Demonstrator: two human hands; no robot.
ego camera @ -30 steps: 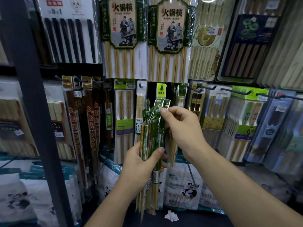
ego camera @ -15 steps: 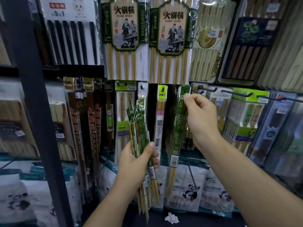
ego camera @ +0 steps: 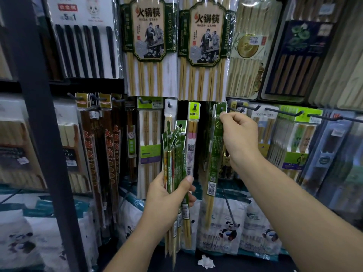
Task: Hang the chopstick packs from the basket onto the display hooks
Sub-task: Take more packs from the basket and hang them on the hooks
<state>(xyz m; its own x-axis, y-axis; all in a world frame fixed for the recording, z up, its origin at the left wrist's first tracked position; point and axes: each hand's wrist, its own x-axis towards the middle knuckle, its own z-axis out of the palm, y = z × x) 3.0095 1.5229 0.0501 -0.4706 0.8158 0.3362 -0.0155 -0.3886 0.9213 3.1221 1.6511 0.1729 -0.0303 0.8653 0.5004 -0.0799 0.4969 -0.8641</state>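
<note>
pack: slim green plastic chopstick pack (ego camera: 215,154), pale bamboo sticks inside, barcode label low | axis: upright, header up, stick tips down | place: just right of pink-and-white hanging pack (ego camera: 193,138) | right hand (ego camera: 239,138): pinches its header | bundle of green packs (ego camera: 174,150): near-upright, headers fanned upward, just left of the pink-and-white hanging pack | left hand (ego camera: 167,199): curled round bundle's middle

A dark metal upright (ego camera: 37,134) is standing at the left of the display wall, running from top to bottom, and a dark crossbar (ego camera: 82,83) is reaching rightward from it. White panda-printed bags (ego camera: 227,228) are leaning along the wall's bottom edge. A crumpled paper scrap (ego camera: 205,262) is lying on the dark floor (ego camera: 245,266) before them. Dim light is glinting off the clear wrap of the upper-row packs (ego camera: 149,46).
</note>
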